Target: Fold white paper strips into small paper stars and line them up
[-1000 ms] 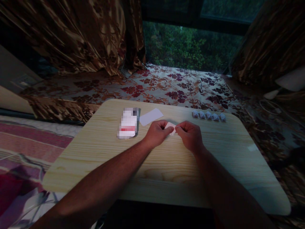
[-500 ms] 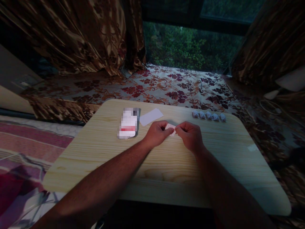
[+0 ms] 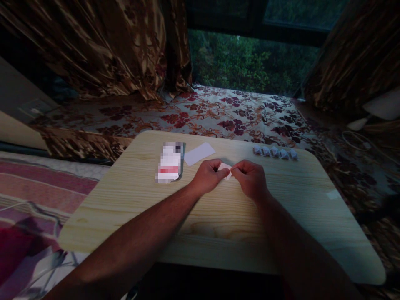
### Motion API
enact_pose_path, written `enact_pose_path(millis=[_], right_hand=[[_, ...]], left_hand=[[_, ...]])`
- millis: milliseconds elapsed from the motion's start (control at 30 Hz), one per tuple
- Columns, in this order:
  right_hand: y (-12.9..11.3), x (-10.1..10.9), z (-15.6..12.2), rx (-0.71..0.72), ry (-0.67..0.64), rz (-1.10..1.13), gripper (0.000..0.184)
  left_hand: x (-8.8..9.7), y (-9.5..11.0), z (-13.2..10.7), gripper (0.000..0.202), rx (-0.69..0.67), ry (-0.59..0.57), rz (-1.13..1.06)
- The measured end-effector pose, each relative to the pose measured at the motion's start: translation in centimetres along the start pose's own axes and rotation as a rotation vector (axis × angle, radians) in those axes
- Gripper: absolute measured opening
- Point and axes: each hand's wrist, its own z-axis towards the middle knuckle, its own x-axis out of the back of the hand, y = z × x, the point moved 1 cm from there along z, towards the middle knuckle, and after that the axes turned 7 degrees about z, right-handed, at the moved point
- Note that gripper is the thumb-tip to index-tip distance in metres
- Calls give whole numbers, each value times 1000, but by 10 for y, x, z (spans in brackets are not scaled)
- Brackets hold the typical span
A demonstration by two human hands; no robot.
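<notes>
The left hand (image 3: pixel 208 176) and the right hand (image 3: pixel 251 177) are nearly closed, pinching one small white paper (image 3: pixel 223 167) between them over the table (image 3: pixel 225 212). A flat sheet (image 3: pixel 200 153) lies beside the phone (image 3: pixel 170 163).

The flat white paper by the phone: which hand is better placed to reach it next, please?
Probably the left hand: it is nearer the flat white paper than the right hand, though both hold the small paper.

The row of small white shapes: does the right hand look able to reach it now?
Probably yes: the row sits ahead and to the right of the right hand, with nothing visible between. That hand, though, seems to be pinching a small paper.
</notes>
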Motion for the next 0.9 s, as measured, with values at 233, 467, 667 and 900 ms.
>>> enact_pose_path(millis=[233,467,667,900], right_hand=[[2,0,1,-37,12,4,12],[6,1,3,-42,3,-14,13],[7,0,4,-87,-22,125,15],[6,-2,4,-149,-35,280,15]], left_hand=[[0,4,-1,22,-46,13,-125],[0,2,1,32,-60,-16,-294],[1,2,3,26,-17,43,-377],[3,-6,9,26,45,157,-497]])
